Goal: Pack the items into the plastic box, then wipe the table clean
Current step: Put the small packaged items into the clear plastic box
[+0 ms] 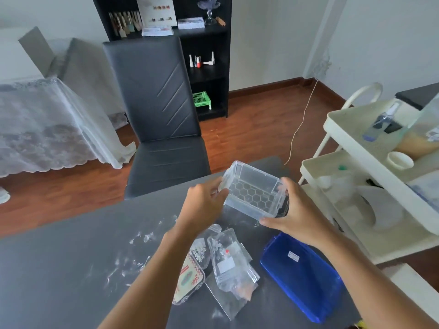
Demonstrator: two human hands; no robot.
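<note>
The clear plastic box (254, 191) sits between the two hands, tipped so its open mouth faces the camera and its honeycomb-patterned bottom shows; whether it rests on the grey table (59, 269) or is lifted just off it I cannot tell. The left hand (204, 205) grips the box's left wall with fingers curled over the rim, and the right hand (294, 210) clamps the right wall, thumb along the near lower corner and fingertips over the top edge by the hinge clip. Nothing lies inside it yet, so packing looks barely begun. Just below the left wrist lies a loose overlapping heap of clear zip bags (231, 264); I count about three or four, but the overlap makes it uncertain. One patterned packet (188, 281) lies at the heap's left. Below the right wrist lies one blue lid (301, 274), flat and apart from the box. White smears and crumbs (142, 238) spread left of the left forearm. The risks I see are that the tilted, smooth-walled box could slip or pivot in a grip held only by its end walls, and that the slick bags may slide off one another and scatter the crumbs.
</note>
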